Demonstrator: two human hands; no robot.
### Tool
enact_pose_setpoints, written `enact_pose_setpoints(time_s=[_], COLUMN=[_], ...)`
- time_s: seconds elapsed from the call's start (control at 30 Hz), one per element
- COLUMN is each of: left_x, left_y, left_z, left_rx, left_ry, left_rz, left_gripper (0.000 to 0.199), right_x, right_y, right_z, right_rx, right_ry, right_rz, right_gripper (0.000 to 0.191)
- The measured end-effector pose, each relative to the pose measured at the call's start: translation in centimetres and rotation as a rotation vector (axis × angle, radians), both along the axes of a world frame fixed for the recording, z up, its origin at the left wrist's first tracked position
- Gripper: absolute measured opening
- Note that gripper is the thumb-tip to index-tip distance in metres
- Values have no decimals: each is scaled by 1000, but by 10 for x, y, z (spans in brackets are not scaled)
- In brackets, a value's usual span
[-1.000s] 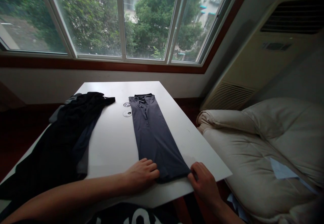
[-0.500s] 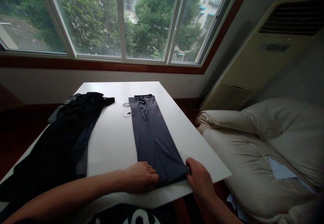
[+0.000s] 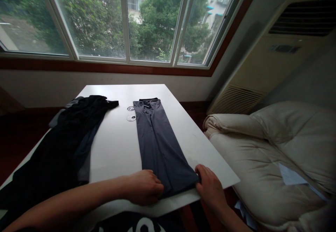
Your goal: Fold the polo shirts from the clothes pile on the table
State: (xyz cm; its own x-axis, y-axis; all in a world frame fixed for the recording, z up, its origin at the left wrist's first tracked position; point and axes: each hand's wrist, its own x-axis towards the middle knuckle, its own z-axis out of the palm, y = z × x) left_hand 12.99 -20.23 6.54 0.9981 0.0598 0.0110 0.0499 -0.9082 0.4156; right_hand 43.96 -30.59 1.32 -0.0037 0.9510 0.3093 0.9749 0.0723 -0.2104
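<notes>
A pair of dark grey trousers (image 3: 160, 137) lies lengthwise on the white table (image 3: 115, 148), waistband at the far end and leg hems by the near edge. My left hand (image 3: 145, 187) is closed at the hem's left corner, its fingertips partly hidden by the hand itself. At the hem's right corner my right hand (image 3: 209, 184) pinches the cloth between thumb and fingers. A small tag shows inside the waistband. Two round flat pieces, one a pale disc (image 3: 131, 118), lie left of the waistband.
Dark clothes (image 3: 60, 144) are heaped along the table's left side. To the right stand a cream padded sofa (image 3: 262, 148) and a tall beige air conditioner (image 3: 265, 60). A window (image 3: 105, 22) spans the wall behind the table.
My right hand has shifted slightly right and down, drawing its corner of the trouser hem outward. My left hand has moved slightly toward me. The hem looks wider and flatter.
</notes>
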Motion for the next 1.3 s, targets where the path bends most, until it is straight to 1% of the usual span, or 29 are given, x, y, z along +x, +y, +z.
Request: enact_pose_setpoints(time_s=[0.13,0.2,0.27,0.33,0.37,0.43,0.5,0.6,0.67,0.73,0.8,0.9,0.93,1.07,1.2,1.3], left_x=[5,11,17,24,28,35,42,50,53,53,53,53,54,60,61,61], left_y=[-5,-8,-11,-14,-15,-17,-18,-18,-18,-18,-18,-21,-23,-27,-30,-29], left_z=[-3,-1,3,6,6,4,-2,-10,-13,-14,-13,-14,-15,-21,-22,-20], left_rx=[30,80,155,224,246,264,270,288,284,262,242,245,254,336,394,428], left_ry=[17,35,44,44,46,61,76,61,45,36,21,-13,-23,-86,-171,-230], left_rz=[113,190,251,292,311,337,332,253,216,225,259,283,278,230,234,220], left_gripper=[18,26,33,38,39,38,29,15,13,13,20,39,40,15,13,15], right_x=[-3,-6,-9,-11,-11,-11,-10,-8,-6,-6,-6,-8,-9,-10,-10,-10], right_y=[-3,-3,-2,0,2,5,7,7,6,5,5,4,5,5,7,8], right_z=[-5,-6,-6,-3,-1,3,6,8,9,8,7,4,3,0,-2,-4], right_rx=[55,92,117,124,123,103,53,-17,-23,-22,-12,33,46,46,38,56], right_ry=[-5,1,0,-10,-9,19,74,116,102,84,78,85,89,126,150,139], right_rz=[107,122,132,189,235,332,370,301,258,254,269,307,325,367,380,378], right_gripper=[27,31,46,62,65,60,47,26,18,16,14,23,24,15,8,9])
